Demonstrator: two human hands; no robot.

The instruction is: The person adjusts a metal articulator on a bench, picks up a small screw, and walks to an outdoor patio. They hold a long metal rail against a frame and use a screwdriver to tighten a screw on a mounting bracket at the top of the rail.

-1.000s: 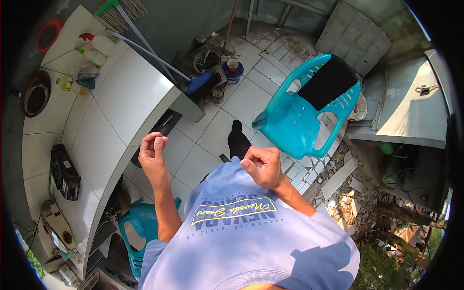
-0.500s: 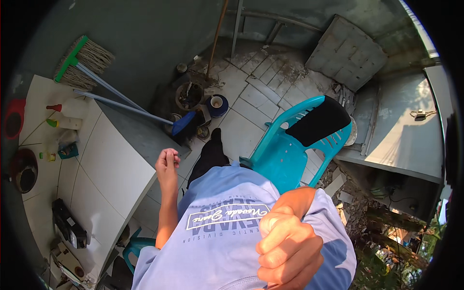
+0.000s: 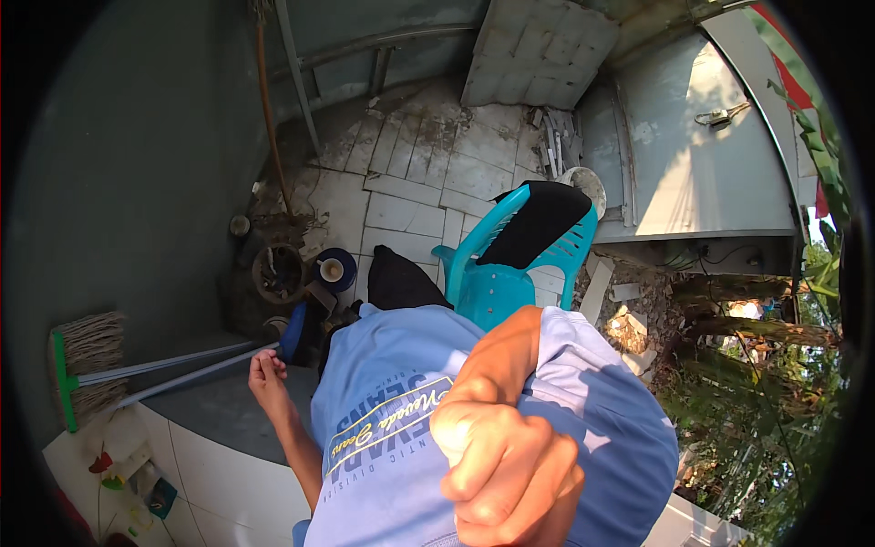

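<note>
My right hand [image 3: 515, 465] is closed in a fist before my light-blue shirt [image 3: 383, 410]; whatever may be inside it is hidden. Off to the left, my left hand [image 3: 267, 376] has its fingers curled to the thumb, with nothing visible in them. Behind its fingertips passes the pale handle of a blue broom [image 3: 293, 333]. Beside that handle lies the handle of a string mop [image 3: 91, 351] with a green bar. Ahead of me stands a turquoise plastic chair [image 3: 497, 294], a black cloth [image 3: 536, 226] draped over its backrest.
Left of the chair are a blue container [image 3: 336, 284] with a cup on it and a round dark pot [image 3: 278, 272]. A white tiled counter [image 3: 219, 497] is at lower left. Rubble [image 3: 629, 333] and plants [image 3: 756, 428] lie right. A metal panel [image 3: 538, 55] leans at the back.
My view has swung to the left and forward, so the chair and counter sit elsewhere in the picture. More plants show at right. Both hands keep much the same closed shape.
</note>
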